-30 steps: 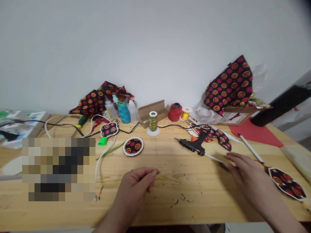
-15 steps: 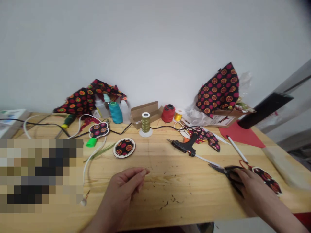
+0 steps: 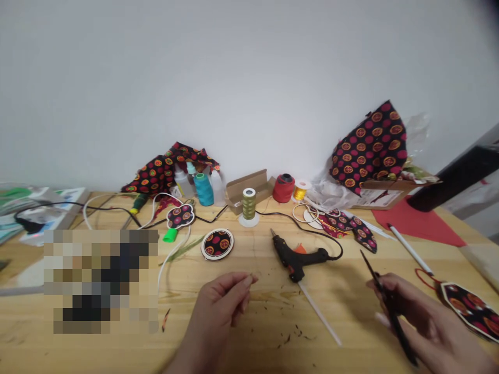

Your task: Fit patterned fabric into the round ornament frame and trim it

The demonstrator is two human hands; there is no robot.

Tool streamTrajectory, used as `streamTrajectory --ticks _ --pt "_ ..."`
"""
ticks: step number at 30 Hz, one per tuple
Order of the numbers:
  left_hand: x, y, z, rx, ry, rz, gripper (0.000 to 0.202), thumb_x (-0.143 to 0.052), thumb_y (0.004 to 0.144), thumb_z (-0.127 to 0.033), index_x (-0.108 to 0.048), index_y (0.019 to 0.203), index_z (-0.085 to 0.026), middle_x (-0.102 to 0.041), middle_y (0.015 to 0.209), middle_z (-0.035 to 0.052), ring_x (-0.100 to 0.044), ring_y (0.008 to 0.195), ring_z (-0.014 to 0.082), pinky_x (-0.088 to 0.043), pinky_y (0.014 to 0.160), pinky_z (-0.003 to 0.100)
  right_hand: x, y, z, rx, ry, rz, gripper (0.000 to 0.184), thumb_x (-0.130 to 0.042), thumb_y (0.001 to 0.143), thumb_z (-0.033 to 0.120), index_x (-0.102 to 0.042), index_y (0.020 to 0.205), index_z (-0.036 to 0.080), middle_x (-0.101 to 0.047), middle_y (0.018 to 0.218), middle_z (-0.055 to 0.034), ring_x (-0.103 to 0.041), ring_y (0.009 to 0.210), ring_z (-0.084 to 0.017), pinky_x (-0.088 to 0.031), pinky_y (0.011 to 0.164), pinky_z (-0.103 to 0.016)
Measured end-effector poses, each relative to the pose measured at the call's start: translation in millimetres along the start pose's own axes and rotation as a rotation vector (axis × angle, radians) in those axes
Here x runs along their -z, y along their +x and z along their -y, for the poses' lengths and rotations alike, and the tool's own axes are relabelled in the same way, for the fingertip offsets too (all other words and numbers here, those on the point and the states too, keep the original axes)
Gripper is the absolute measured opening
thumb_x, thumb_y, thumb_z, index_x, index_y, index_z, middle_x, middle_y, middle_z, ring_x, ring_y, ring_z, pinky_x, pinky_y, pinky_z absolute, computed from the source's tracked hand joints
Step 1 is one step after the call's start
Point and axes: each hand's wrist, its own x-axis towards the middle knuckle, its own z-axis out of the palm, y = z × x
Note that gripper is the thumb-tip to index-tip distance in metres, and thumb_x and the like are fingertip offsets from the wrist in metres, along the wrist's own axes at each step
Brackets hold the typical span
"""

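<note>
My right hand (image 3: 424,317) is closed around dark-handled scissors (image 3: 390,306), raised off the table with the narrow blades pointing up and left. My left hand (image 3: 226,301) is in a pinch above the table; a tiny thin bit shows at its fingertips, too small to name. Between the hands lies a black hot glue gun (image 3: 290,257), with a white glue stick (image 3: 319,314) sticking out of its back. A round fabric-covered pendant with a pale rim (image 3: 217,244) rests just beyond my left hand. To the right of the scissors lies a long patterned fabric piece (image 3: 471,309) with a red cord.
An olive thread spool (image 3: 248,206), a teal spool (image 3: 204,189), a red spool (image 3: 284,188) and an open cardboard box (image 3: 249,187) line the back. A flower-shaped piece (image 3: 180,215) and cables lie left. Patterned cloth (image 3: 370,148) and a white pen (image 3: 409,249) are right. Dark scraps litter the front.
My right hand has lifted the scissors off the table. The glue gun has swung round, its glue stick now pointing toward the front. My left hand keeps its pinch. The view has shifted left.
</note>
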Motion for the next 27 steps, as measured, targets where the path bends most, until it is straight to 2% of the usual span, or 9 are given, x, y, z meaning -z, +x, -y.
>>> streamTrajectory --ticks 5,7,10,12,15,17,19,22,27 --pt "3.9 1 3 -0.010 0.020 -0.003 0.028 -0.076 0.063 -0.038 -0.074 0.074 -0.012 -0.045 0.044 -0.0061 -0.031 0.040 0.0044 -0.019 0.039 0.016 3 20 12 -0.049 -0.036 0.021 0.024 -0.065 0.068 0.041 -0.061 0.080 0.021 -0.064 0.067 -0.0016 -0.061 0.059 -0.018 -0.050 0.052 -0.024" --pt "4.6 2 5 -0.011 0.022 0.002 0.029 -0.076 0.063 -0.039 -0.074 0.075 -0.012 -0.046 0.045 -0.0059 -0.032 0.041 0.0045 -0.019 0.039 0.016 -3 24 22 -0.048 -0.016 0.053 0.023 -0.065 0.068 0.041 -0.058 0.076 0.021 -0.061 0.064 -0.0002 -0.059 0.057 -0.017 -0.049 0.051 -0.024" --pt "3.8 2 7 -0.001 0.016 0.003 0.028 -0.077 0.064 -0.038 -0.075 0.076 -0.013 -0.046 0.045 -0.0059 -0.032 0.042 0.0044 -0.018 0.040 0.016 -25 29 44 0.002 -0.036 0.106 0.020 -0.061 0.073 0.037 -0.050 0.067 0.022 -0.055 0.057 0.0024 -0.054 0.049 -0.015 -0.045 0.047 -0.023" --pt "3.2 1 7 0.002 0.007 0.007 0.027 -0.077 0.065 -0.038 -0.074 0.076 -0.013 -0.045 0.045 -0.0062 -0.032 0.042 0.0044 -0.018 0.040 0.016 -46 33 59 0.050 -0.099 0.138 0.014 -0.061 0.075 0.031 -0.050 0.072 0.022 -0.057 0.059 0.0021 -0.054 0.050 -0.015 -0.043 0.047 -0.024" --pt "3.7 0 5 -0.012 -0.001 0.012 0.027 -0.077 0.065 -0.038 -0.074 0.073 -0.013 -0.043 0.043 -0.0067 -0.031 0.042 0.0047 -0.019 0.041 0.016 -73 40 74 0.179 -0.250 0.162 0.016 -0.064 0.071 0.019 -0.052 0.082 0.020 -0.064 0.077 -0.0042 -0.062 0.069 -0.022 -0.048 0.059 -0.030" --pt "4.8 -1 5 -0.013 -0.008 0.007 0.027 -0.077 0.064 -0.038 -0.074 0.073 -0.013 -0.042 0.043 -0.0072 -0.029 0.042 0.0046 -0.018 0.040 0.016 -82 46 79 0.241 -0.299 0.202 0.019 -0.064 0.069 0.012 -0.052 0.083 0.019 -0.065 0.088 -0.0081 -0.062 0.081 -0.025 -0.049 0.068 -0.034" --pt "6.1 -1 4 -0.003 -0.007 -0.005 0.027 -0.077 0.063 -0.039 -0.074 0.072 -0.013 -0.042 0.043 -0.0073 -0.029 0.042 0.0044 -0.017 0.040 0.016 -84 53 81 0.255 -0.307 0.287 0.019 -0.062 0.069 0.009 -0.052 0.082 0.019 -0.065 0.093 -0.0088 -0.063 0.085 -0.024 -0.048 0.071 -0.034" --pt "7.4 0 5 0.004 -0.001 -0.014 0.026 -0.078 0.062 -0.038 -0.074 0.071 -0.014 -0.045 0.045 -0.0063 -0.031 0.043 0.0044 -0.018 0.041 0.016 -76 62 80 0.262 -0.368 0.384 0.020 -0.061 0.069 0.008 -0.053 0.083 0.018 -0.066 0.089 -0.0079 -0.063 0.081 -0.023 -0.047 0.067 -0.031" --pt "6.8 3 6 0.003 0.018 0.009 0.026 -0.076 0.065 -0.038 -0.075 0.075 -0.014 -0.047 0.046 -0.0054 -0.034 0.043 0.0050 -0.020 0.041 0.016 -58 81 64 0.320 -0.458 0.397 0.020 -0.063 0.067 0.007 -0.055 0.082 0.017 -0.065 0.085 -0.0072 -0.062 0.078 -0.022 -0.047 0.067 -0.030"
